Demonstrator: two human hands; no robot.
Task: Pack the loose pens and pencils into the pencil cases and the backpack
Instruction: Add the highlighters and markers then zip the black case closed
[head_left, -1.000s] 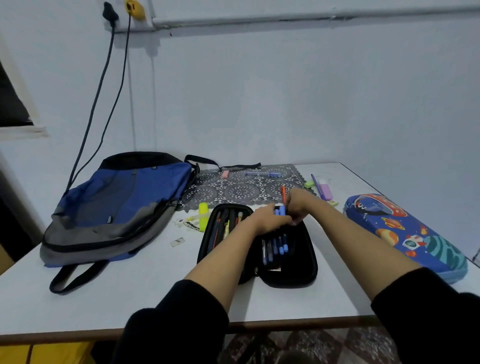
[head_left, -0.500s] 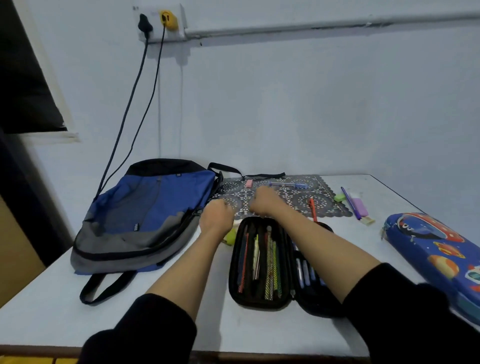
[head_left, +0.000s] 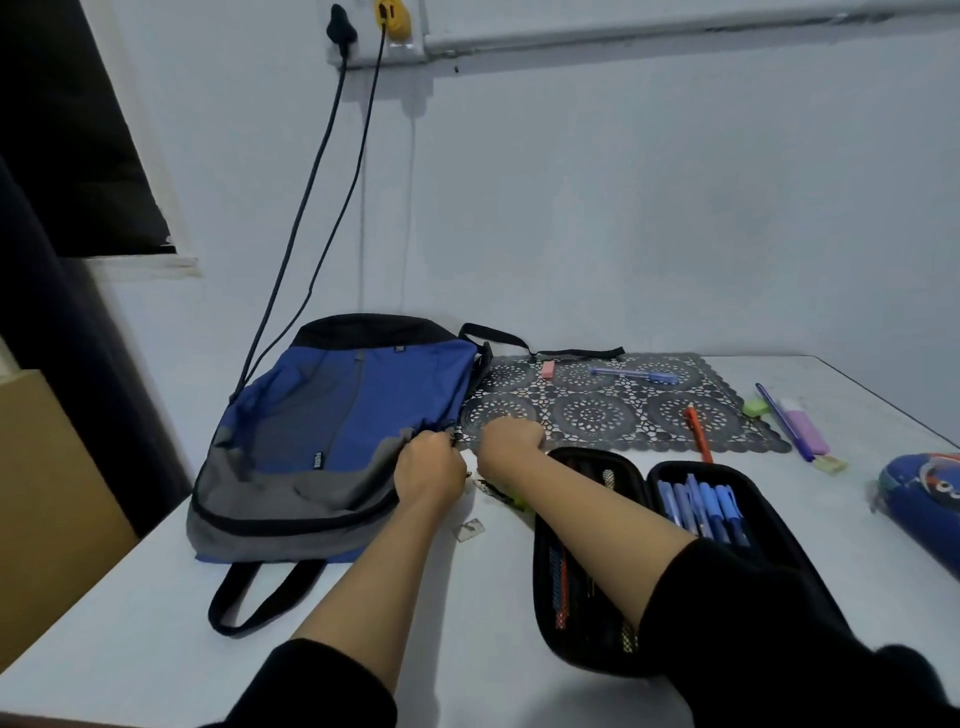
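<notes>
A blue and grey backpack (head_left: 322, 415) lies flat at the left of the white table (head_left: 156, 649). My left hand (head_left: 428, 467) grips its right edge by the zipper end. My right hand (head_left: 511, 441) is curled in a fist just to the right of that spot, with nothing visible in it. An open black pencil case (head_left: 587, 639) lies under my right forearm, with blue pens (head_left: 701, 504) in its right half. A red pen (head_left: 696, 431), a blue pen (head_left: 634, 375) and a purple pen (head_left: 782, 421) lie loose. A space-print pencil case (head_left: 919, 493) sits at the far right.
A dark lace mat (head_left: 592, 415) lies behind the black case, with a pink eraser (head_left: 548, 369) on it. A yellow highlighter (head_left: 514, 501) peeks out under my right wrist. Two cables (head_left: 311, 218) hang from wall sockets down behind the backpack. Small erasers lie near the purple pen.
Both hands left the black pencil case and moved left to the backpack's right edge. My view turned left as well.
</notes>
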